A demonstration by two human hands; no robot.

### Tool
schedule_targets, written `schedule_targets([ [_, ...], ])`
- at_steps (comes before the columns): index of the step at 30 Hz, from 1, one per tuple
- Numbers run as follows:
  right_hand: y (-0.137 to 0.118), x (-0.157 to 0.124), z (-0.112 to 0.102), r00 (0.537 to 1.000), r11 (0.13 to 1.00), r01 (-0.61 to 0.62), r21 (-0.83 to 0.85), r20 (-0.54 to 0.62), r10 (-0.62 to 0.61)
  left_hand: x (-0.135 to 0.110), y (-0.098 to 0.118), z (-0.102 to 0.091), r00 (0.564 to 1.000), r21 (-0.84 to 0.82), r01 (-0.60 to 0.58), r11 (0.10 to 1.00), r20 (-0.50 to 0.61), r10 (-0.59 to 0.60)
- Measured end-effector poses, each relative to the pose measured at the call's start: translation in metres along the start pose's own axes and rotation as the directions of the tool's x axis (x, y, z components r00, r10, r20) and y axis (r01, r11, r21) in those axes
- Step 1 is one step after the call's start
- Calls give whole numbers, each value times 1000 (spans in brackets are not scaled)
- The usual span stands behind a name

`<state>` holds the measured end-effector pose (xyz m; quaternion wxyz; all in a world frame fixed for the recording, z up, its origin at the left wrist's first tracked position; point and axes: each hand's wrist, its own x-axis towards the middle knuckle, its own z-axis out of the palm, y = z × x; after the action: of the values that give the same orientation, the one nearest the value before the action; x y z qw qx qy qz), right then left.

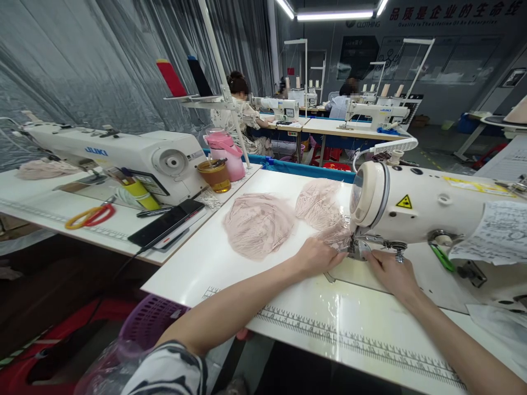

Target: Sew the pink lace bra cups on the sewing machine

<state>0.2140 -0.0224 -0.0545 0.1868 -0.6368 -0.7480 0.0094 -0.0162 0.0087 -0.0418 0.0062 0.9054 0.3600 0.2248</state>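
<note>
Just left of the presser foot (pixel 353 245) of a white sewing machine (pixel 415 195), my left hand (pixel 318 258) is closed, its fingertips pinching the edge of a pale pink lace fabric (pixel 335 235). That fabric runs under the machine head. On the other side of the foot is my right hand (pixel 390 272), fingers curled together close to the needle plate. Whatever those fingers hold is hidden. A second gathered pink piece (pixel 319 203) lies behind my left hand, and a rounded pink fabric piece (pixel 259 225) rests flat to its left.
To the left, another sewing machine (pixel 123 156) shares its table with scissors (pixel 90 215), a phone (pixel 167 222), a glass of tea (pixel 216 174) and a pink jug (pixel 225 153). A printed ruler (pixel 354 340) follows the front table edge. A purple basket (pixel 150 323) stands below. Co-workers sit further back.
</note>
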Motion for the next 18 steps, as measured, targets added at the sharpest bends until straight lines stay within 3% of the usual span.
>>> schedule_targets([
  [18, 0, 1, -1, 1000, 1000, 9, 13, 16, -10, 1, 0, -2, 1000, -9, -3, 1000, 4, 3],
])
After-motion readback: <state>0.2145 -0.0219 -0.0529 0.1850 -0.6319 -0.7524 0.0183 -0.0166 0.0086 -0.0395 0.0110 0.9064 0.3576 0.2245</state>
